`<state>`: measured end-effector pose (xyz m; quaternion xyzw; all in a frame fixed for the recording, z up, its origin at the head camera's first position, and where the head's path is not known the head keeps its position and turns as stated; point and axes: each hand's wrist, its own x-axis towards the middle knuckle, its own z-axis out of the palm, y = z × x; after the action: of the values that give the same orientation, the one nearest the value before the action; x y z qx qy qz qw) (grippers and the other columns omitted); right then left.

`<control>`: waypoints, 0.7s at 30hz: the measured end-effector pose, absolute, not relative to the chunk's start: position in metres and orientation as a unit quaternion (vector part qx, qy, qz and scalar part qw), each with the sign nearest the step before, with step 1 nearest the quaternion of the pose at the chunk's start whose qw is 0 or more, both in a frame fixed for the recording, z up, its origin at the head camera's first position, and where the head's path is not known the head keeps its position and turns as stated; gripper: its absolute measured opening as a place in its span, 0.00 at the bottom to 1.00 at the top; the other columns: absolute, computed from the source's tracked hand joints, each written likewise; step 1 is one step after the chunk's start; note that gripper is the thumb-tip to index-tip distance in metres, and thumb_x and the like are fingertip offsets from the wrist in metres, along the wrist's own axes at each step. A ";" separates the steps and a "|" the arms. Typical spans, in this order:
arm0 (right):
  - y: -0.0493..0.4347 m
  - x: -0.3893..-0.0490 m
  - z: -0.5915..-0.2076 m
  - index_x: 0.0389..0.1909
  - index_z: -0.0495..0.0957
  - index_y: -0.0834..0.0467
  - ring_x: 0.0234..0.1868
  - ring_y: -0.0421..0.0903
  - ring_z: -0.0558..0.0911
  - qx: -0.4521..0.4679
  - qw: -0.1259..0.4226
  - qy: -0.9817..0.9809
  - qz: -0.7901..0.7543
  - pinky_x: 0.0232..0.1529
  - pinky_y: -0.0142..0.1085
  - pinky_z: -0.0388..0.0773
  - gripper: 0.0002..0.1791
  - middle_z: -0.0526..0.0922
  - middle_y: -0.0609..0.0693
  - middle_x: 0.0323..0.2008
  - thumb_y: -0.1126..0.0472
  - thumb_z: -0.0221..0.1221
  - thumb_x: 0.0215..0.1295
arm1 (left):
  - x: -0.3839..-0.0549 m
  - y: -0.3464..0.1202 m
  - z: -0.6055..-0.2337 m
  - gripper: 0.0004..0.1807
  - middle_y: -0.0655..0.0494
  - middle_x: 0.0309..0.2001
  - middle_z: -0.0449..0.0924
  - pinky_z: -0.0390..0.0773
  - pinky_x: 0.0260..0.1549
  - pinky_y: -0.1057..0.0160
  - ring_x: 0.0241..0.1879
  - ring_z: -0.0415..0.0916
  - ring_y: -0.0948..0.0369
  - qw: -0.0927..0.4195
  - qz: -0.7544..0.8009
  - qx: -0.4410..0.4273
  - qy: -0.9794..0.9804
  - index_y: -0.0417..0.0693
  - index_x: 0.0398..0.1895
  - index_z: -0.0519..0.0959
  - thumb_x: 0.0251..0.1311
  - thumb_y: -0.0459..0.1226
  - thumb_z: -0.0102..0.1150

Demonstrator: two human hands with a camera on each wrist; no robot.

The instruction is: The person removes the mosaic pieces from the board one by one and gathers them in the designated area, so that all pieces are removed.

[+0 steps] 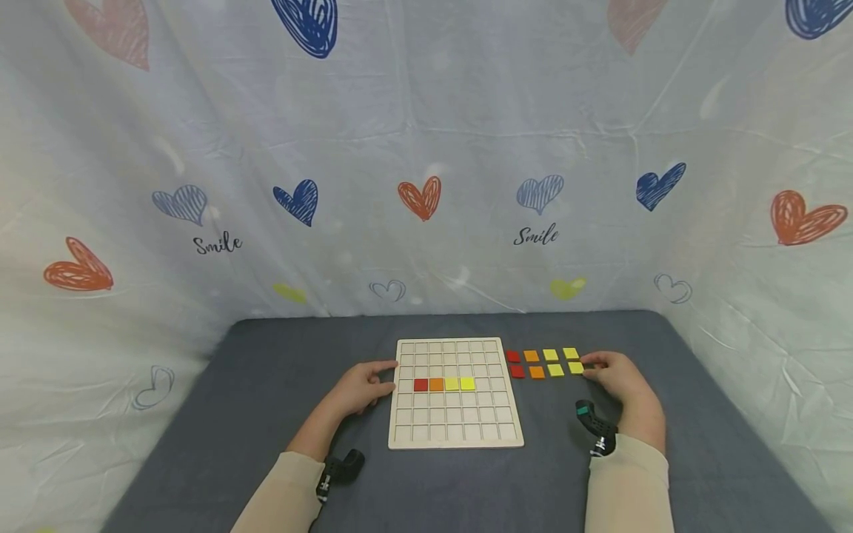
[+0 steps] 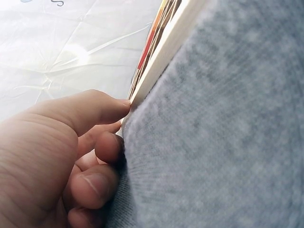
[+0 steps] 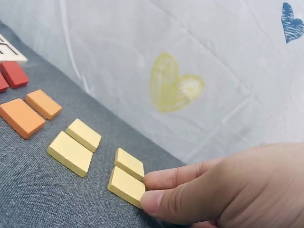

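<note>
At the lower centre of the frame, bracing a pale grid board [image 1: 446, 418] on the grey table [image 1: 266, 377] with the left hand [image 1: 363, 386], spreading thumb and index finger along the left edge and gripping nothing. Towards the lower right, touching the outer edges of the last yellow pair, a nearer tile [image 1: 576, 368] and a farther tile [image 1: 570, 353], with the right hand [image 1: 616, 376], parting thumb and index finger narrowly and lifting nothing.

Probably straightening or choosing among loose pieces, with one row already begun in the grid: running from left to right across the board's middle as a red square [image 1: 420, 385], an orange square [image 1: 436, 384] and two yellow squares [image 1: 460, 383]. Next, most likely calling for a pinch on one yellow tile, a lift leftward in the frame and a flat press into a bare cell, while bracing the board; leaving the exact cell uncertain.

Between board and right hand, lining up in two short rows: red tiles [image 1: 517, 371] just beside the board, then orange tiles [image 1: 537, 372], then inner yellow tiles [image 1: 556, 370]. Touching the left hand at one edge, sitting well apart from the right: the board.
</note>
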<state>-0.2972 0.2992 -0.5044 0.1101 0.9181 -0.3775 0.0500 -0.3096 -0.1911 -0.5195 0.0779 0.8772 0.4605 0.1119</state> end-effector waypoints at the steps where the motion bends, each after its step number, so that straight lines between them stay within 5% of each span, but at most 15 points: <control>1: 0.299 -0.297 -0.505 0.59 0.77 0.71 0.46 0.58 0.72 0.110 0.050 0.918 -0.378 0.50 0.55 0.70 0.19 0.77 0.65 0.48 0.66 0.60 0.72 | -0.310 -0.191 -0.520 0.28 0.55 0.13 0.69 0.59 0.10 0.63 0.08 0.53 0.63 0.112 0.461 0.078 0.877 0.51 0.69 0.78 0.66 0.38 0.69; 8: 0.301 -0.292 -0.496 0.62 0.75 0.71 0.53 0.63 0.74 0.084 0.046 0.918 -0.386 0.55 0.61 0.69 0.21 0.76 0.69 0.54 0.63 0.59 0.74 | -0.310 -0.191 -0.520 0.27 0.56 0.13 0.69 0.60 0.10 0.63 0.08 0.53 0.63 0.111 0.455 0.077 0.880 0.52 0.69 0.78 0.65 0.38 0.69; 15: 0.292 -0.291 -0.479 0.65 0.74 0.69 0.42 0.56 0.71 0.057 0.019 0.919 -0.390 0.43 0.51 0.68 0.23 0.72 0.58 0.39 0.60 0.59 0.76 | -0.310 -0.191 -0.519 0.28 0.56 0.13 0.69 0.59 0.10 0.64 0.08 0.52 0.64 0.114 0.462 0.081 0.876 0.51 0.69 0.78 0.66 0.37 0.69; 21: 0.276 -0.292 -0.465 0.66 0.74 0.67 0.47 0.58 0.73 0.014 0.010 0.921 -0.388 0.47 0.54 0.71 0.24 0.76 0.62 0.48 0.57 0.59 0.76 | -0.310 -0.193 -0.521 0.28 0.55 0.13 0.68 0.59 0.09 0.64 0.07 0.51 0.63 0.117 0.465 0.089 0.873 0.50 0.69 0.77 0.66 0.37 0.68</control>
<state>-0.2919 0.2759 -0.4651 0.0144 0.9214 -0.3882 0.0101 -0.3102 -0.1927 -0.5209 0.0892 0.8730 0.4650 0.1171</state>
